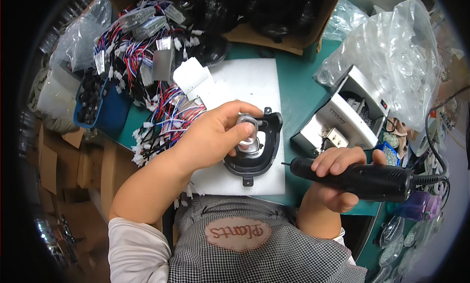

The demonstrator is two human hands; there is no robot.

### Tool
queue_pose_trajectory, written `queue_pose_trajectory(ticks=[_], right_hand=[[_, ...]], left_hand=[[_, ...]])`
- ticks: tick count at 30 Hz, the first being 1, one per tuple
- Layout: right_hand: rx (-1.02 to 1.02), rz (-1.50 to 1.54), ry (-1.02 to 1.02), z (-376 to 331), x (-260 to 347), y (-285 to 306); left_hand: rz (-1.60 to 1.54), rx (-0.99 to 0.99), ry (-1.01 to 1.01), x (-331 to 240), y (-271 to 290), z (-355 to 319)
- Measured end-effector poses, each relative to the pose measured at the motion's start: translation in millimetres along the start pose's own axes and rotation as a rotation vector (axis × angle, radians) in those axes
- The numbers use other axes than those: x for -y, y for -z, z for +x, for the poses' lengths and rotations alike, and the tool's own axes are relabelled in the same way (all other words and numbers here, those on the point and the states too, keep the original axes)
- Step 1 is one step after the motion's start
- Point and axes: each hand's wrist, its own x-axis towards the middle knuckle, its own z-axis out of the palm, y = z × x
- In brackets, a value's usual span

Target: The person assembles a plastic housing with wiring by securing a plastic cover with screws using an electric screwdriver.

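My left hand (220, 134) pinches a small clear, rounded plastic part (246, 124) between thumb and fingers. That part is over a black oval plastic housing (276, 141) with mounting tabs; whether the two touch, I cannot tell. Inside the housing a shiny silvery piece (250, 148) shows, partly covered by my fingers. A white foam sheet (235, 185) lies under the housing. In my right hand (338, 173) is a black corded electric screwdriver (362, 181), held level with its thin bit pointing left toward the housing, a short gap away from it.
Bundles of coloured wires with white connectors (171, 112) heap at the left, beside a blue bin (115, 116) of black parts. A cardboard box (289, 38) stands at the back. On the right are a white screw feeder (350, 109), a clear plastic bag (387, 53) and the screwdriver's cable (433, 175).
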Motion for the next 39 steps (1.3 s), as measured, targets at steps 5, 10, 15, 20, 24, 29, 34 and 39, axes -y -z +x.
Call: queue_pose_trajectory(ticks=[5,10,15,20,24,29,34,39], right_hand=[[0.037,-0.05,-0.001,-1,-2,1],[0.032,-0.047,-0.014,0,-2,0],[0.045,-0.055,-0.014,-2,-1,-2],[0.136,-0.045,-0.019,-1,-1,6],[0.202,-0.031,-0.005,-1,-3,10],[0.209,-0.055,-0.021,0,-1,10],[0.086,0.029,-0.043,0,2,-2],[0.057,0.022,-0.08,-1,5,0]], left_hand=[[0.846,-0.192,-0.196,12,2,-13],[1.046,-0.329,-0.658,37,-7,-7],[1.082,-0.48,-0.614,49,-16,1],[1.185,-0.489,-0.608,53,-18,6],[1.192,-0.444,-0.65,57,-18,-3],[1.252,-0.262,-0.548,50,-26,-27],[1.288,-0.25,-0.573,40,-20,-25],[1.289,-0.436,-0.77,-6,10,28]])
